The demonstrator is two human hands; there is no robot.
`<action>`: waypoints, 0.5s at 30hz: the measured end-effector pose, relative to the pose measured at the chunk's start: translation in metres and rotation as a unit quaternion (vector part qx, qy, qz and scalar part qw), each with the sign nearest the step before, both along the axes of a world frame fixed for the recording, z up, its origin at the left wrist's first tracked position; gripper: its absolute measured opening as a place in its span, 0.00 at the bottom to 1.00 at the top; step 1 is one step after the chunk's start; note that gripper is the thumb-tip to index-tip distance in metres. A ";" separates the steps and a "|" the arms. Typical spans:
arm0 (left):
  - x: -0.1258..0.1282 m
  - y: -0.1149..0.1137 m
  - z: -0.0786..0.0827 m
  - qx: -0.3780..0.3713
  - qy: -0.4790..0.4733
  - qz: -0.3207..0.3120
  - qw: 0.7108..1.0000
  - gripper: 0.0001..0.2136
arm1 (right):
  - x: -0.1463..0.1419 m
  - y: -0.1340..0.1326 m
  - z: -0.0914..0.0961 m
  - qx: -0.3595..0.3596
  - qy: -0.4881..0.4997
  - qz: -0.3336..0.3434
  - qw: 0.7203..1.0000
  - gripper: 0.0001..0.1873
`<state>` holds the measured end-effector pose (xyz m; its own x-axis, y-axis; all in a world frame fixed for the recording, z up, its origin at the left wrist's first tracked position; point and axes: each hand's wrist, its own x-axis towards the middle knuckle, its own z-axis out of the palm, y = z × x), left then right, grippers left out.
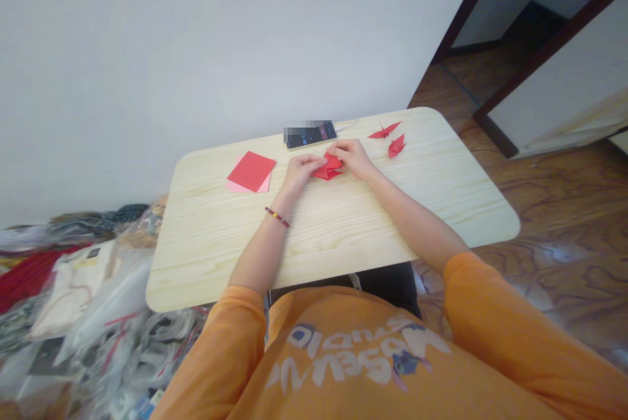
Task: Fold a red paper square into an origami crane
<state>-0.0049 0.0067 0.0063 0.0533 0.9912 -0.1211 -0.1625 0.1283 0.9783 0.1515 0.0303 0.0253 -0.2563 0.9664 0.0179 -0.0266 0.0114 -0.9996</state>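
A partly folded piece of red origami paper (pixel 328 171) is between my two hands, over the middle of the table. My left hand (pixel 301 171) pinches its left side with thumb and fingers. On its upper right side, my right hand (pixel 354 157) is closed in a pinch as well. The fingers cover parts of the folds. Just beyond the hands lies a phone (pixel 311 136) with its screen lit. To the right rest two folded red paper pieces, a paper crane (pixel 385 131) with spread wings and a more compact folded piece (pixel 396 146).
A stack of red and pink paper squares (pixel 252 171) lies left of my hands on the pale wooden table (pixel 210 243). The table's far edge stands close to a white wall (pixel 220 47). Clothes and plastic bags (pixel 103 302) are piled at the left. A doorway opens at the right.
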 end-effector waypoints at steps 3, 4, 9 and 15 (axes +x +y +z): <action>0.000 0.000 0.000 0.000 -0.004 0.001 1.000 0.12 | 0.000 0.001 -0.002 0.005 0.004 -0.003 1.000 0.14; 0.000 0.000 0.000 0.002 -0.005 -0.001 1.000 0.12 | -0.001 0.002 -0.003 0.004 0.005 -0.006 1.000 0.13; 0.000 0.001 -0.002 0.015 0.004 -0.007 1.000 0.13 | -0.003 0.001 -0.003 -0.011 0.011 -0.030 0.999 0.11; 0.000 0.001 -0.002 0.021 0.019 -0.008 1.000 0.13 | -0.001 0.000 0.001 0.005 -0.025 -0.032 0.999 0.08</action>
